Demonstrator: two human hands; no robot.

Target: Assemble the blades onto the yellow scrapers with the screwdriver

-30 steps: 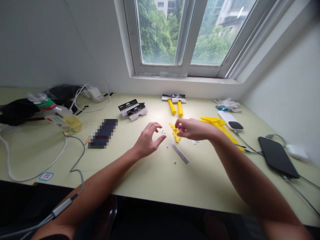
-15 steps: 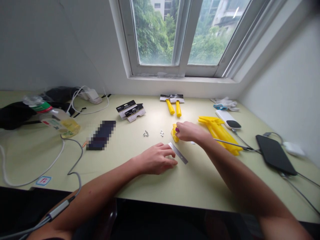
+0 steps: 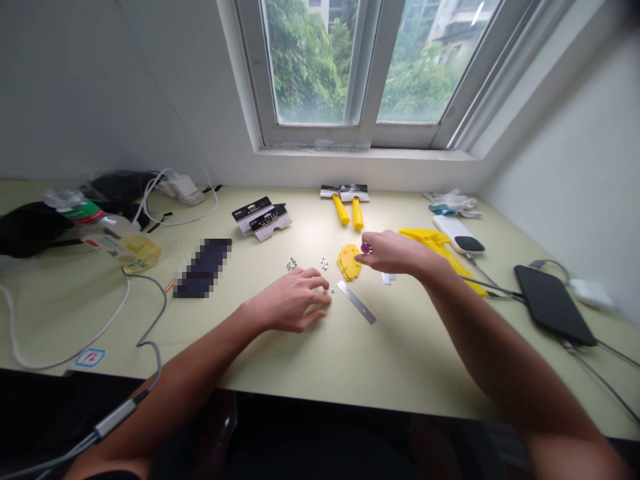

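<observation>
My left hand [image 3: 293, 301] hovers low over or rests on the table with fingers apart, holding nothing. A small nut-like piece [image 3: 333, 291] lies just off its fingertips. To the right of that piece is a flat metal blade strip [image 3: 357, 303]. My right hand [image 3: 393, 252] is closed on a small purple-ended object [image 3: 367, 248], mostly hidden in the fist. Its fingers reach the right edge of a yellow plastic plate [image 3: 347, 263]. Beyond my left hand are a pile of small screws [image 3: 292, 264] and another of little metal parts [image 3: 324, 263].
Yellow plastic parts [image 3: 425, 237] and thin metal pieces [image 3: 387, 278] lie to the right. Two yellow-handled tools [image 3: 357, 213] and black-and-white packaging cards [image 3: 270, 221] are farther back. A phone [image 3: 553, 303] with cables is at right; a bottle [image 3: 120, 243] lies left.
My left hand has moved left, off the blade strip's side, and the small nut-like piece now shows. My right hand has shifted right with the purple-ended object, uncovering more of the yellow plate.
</observation>
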